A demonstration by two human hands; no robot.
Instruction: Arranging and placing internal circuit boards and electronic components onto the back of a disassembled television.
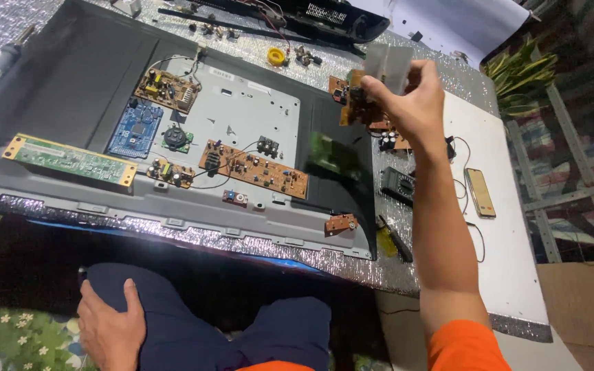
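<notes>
The left hand (108, 328) lies flat on the person's knee (166, 323), fingers loose, holding nothing. On the opened television back panel (91, 82) several boards sit bare. Further right, the right hand (410, 103) is lifted above the table, fingers pinched shut on a brown circuit board (355, 103) by its edge. It looks light, stiff and fragile, best held by the rim. Motion blur hides its components.
</notes>
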